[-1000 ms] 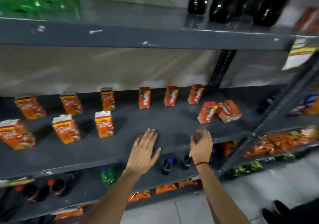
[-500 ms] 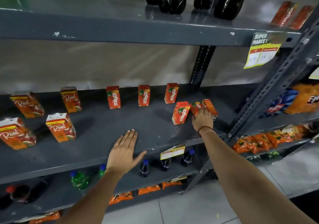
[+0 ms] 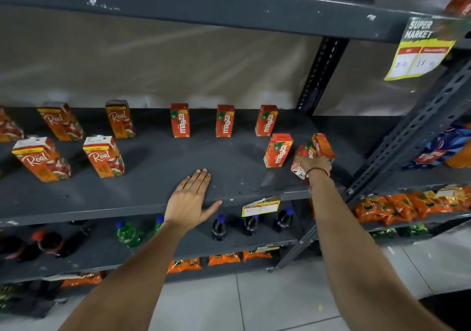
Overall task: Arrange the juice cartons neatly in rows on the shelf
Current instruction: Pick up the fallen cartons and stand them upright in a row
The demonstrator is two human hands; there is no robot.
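Three small red mango-drink cartons are standing upright in a spaced row along the back of the grey shelf (image 3: 158, 167): one at left (image 3: 180, 120), one in the middle (image 3: 224, 121), one at right (image 3: 266, 120). One more of the same carton (image 3: 278, 150) is standing nearer the front, slightly turned, just beside the right hand (image 3: 314, 165). Two further red cartons are sitting under that hand at the right end of the shelf: a tilted carton (image 3: 302, 161) being gripped with the fingers curled over its top, and another carton (image 3: 323, 146) leaning against it behind. Taller orange juice cartons are occupying the left half of the shelf: two at the back (image 3: 60, 121) (image 3: 119, 119) and two at the front (image 3: 40, 159) (image 3: 104, 156), all upright and apart from one another, with part of another (image 3: 9, 129) showing at the frame's left edge. The left hand (image 3: 190, 202) is lying flat, palm down, on the front edge of the shelf, fingers spread and holding nothing. A yellow price tag (image 3: 424, 51) is hanging from the shelf above, and a smaller tag (image 3: 260, 206) is clipped to the front lip. Dark and green bottles (image 3: 219, 227) are standing on the shelf below, with orange snack packets (image 3: 397, 207) to the right.
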